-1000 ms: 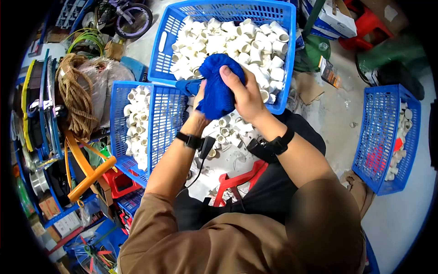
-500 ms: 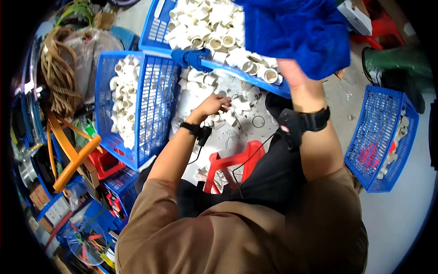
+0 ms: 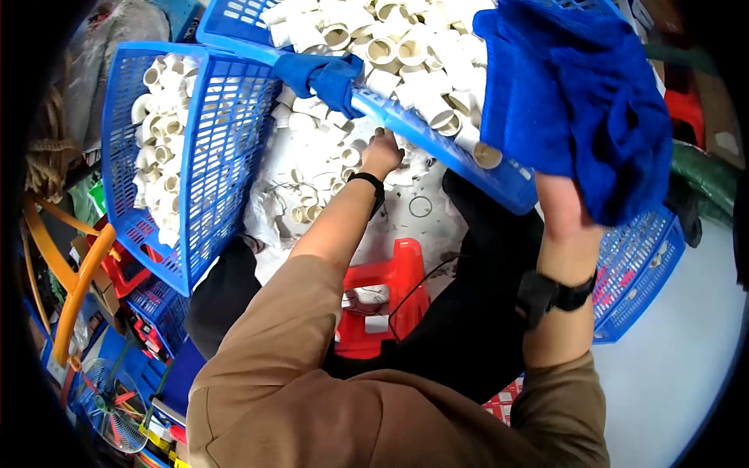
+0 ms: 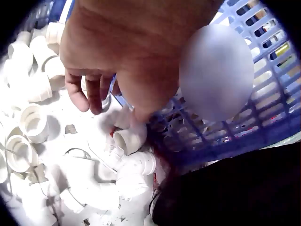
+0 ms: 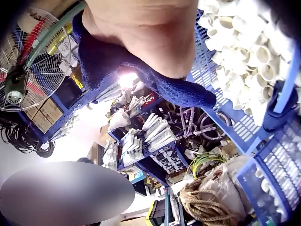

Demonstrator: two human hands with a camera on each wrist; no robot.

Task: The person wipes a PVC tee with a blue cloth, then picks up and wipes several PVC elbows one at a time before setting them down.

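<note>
My right hand (image 3: 566,207) holds a bunched blue cloth (image 3: 577,101) up over the right part of the large blue basket (image 3: 437,140); the cloth covers its fingers. In the right wrist view, the cloth (image 5: 174,89) hangs about the hand (image 5: 150,37). Down beside that basket, my left hand (image 3: 382,154) is low over white pipe fittings (image 3: 308,212) on the floor. Its fingers hang loosely bent in the left wrist view, where the hand (image 4: 127,56) is close above several fittings (image 4: 129,140), with no grip on one visible.
A second blue basket (image 3: 191,156) with fittings stands at the left. Another blue cloth (image 3: 324,78) is wrapped round the large basket's rim. Between the legs is a red stool (image 3: 363,339). A third blue basket (image 3: 636,273) is at the right, and a fan (image 3: 113,405) at lower left.
Both hands were on the cloth above the large basket. The left has let go and moved down to the floor fittings; the right has carried the cloth rightward, where it hangs spread out.
</note>
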